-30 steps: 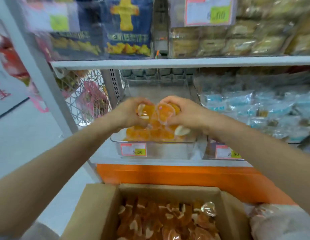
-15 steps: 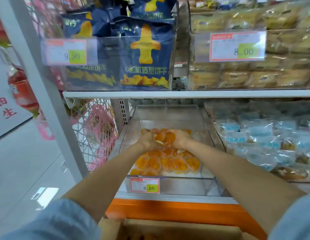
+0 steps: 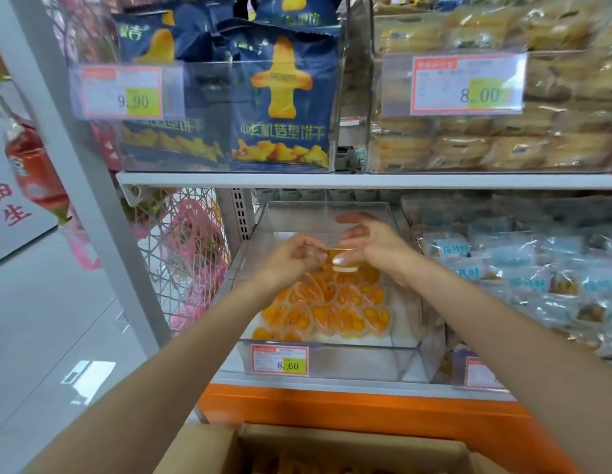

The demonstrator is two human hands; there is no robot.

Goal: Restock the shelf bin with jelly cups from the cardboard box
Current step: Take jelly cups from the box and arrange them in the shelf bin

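Head view: one jelly cup [image 3: 345,260] is held up between both hands, over the rear edge of the pile of cups [image 3: 332,309] already laid in the clear bin [image 3: 332,362] on the lower shelf [image 3: 332,385].

Right hand [image 3: 376,244]: thumb and fingers are curled round the cup's right side, index finger lifted off it. Cup judged gripped by this hand.

Left hand [image 3: 291,260]: fingers are curled, tips at the cup's left rim. Pinch vs. mere touch cannot be told (blur, clear plastic).

Cup sits approx. upright, pale end down, orange above.

Pile fills the front and middle of the bin floor. Bare floor is seen behind the pile, i.e. away from the wrists, plus a narrow strip along the right wall. Next drop is judged best made straight down or slightly rearward. Neither hand is much nearer; the right has the hold.

Box [image 3: 208,449] lies below at frame bottom, contents not seen.
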